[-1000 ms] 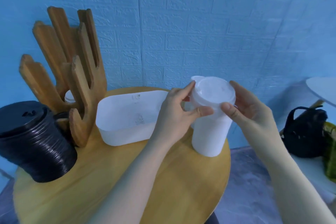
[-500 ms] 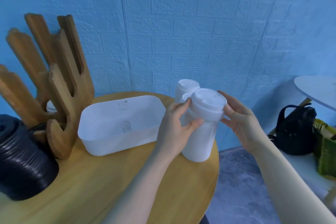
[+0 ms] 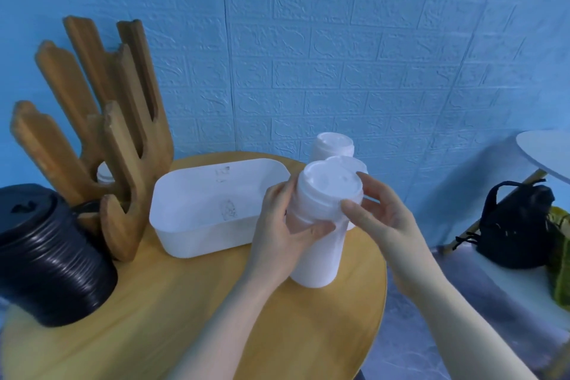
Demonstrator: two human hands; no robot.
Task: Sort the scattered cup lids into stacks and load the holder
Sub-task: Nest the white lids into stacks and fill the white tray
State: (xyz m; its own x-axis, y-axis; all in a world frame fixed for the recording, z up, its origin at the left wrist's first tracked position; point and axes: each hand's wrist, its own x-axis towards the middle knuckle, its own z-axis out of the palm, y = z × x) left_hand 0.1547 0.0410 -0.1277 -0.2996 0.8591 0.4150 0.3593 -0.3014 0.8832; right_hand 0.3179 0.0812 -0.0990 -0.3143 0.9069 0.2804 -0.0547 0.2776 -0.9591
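Both hands (image 3: 277,225) (image 3: 382,219) now lower, gripping white lid stack (image 3: 320,225) (bin (image 3: 191,225) bare).

1. No words, brand names, numbers or signs can be read anywhere in the head view.
2. The white tub (image 3: 216,213) carries two faint grey marks on its inner far wall, one near the rim at about 12 o'clock within the tub and one lower down toward 5 o'clock of the first; both are too smudged to make out as letters.
3. The top of the black lid stack (image 3: 46,253), at 9 o'clock on the round table (image 3: 216,318), has a small raised moulding, but whether it forms any character cannot be told.
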